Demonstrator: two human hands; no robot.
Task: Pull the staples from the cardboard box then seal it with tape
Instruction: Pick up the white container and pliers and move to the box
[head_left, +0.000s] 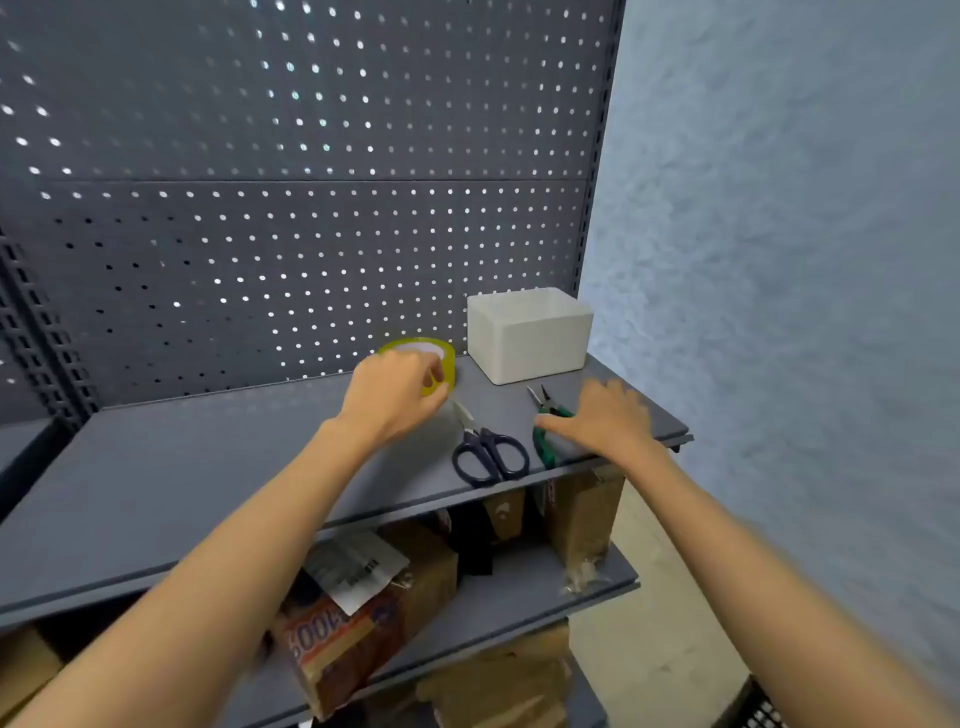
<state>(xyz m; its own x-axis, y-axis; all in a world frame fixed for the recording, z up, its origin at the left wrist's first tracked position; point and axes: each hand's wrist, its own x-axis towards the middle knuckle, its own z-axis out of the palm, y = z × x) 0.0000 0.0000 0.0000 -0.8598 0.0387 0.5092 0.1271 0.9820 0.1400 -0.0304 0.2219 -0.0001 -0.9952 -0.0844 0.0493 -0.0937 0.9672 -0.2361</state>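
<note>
A yellow tape roll (439, 356) stands on the grey top shelf (208, 467), and my left hand (392, 395) curls its fingers round its near side. Green-handled pliers (544, 434) lie further right on the same shelf. My right hand (602, 418) lies flat over them with its fingers spread and the thumb touching the handles. Black-handled scissors (488, 452) lie between my two hands, touched by neither. A cardboard box (363, 608) with a white label sits on the shelf below, partly hidden by the top shelf and my left arm.
A white open-topped plastic bin (527, 338) stands at the back right of the top shelf against the grey pegboard (291, 208). More brown cardboard boxes (582, 519) fill the lower shelves. A textured pale wall (779, 260) borders the rack on the right.
</note>
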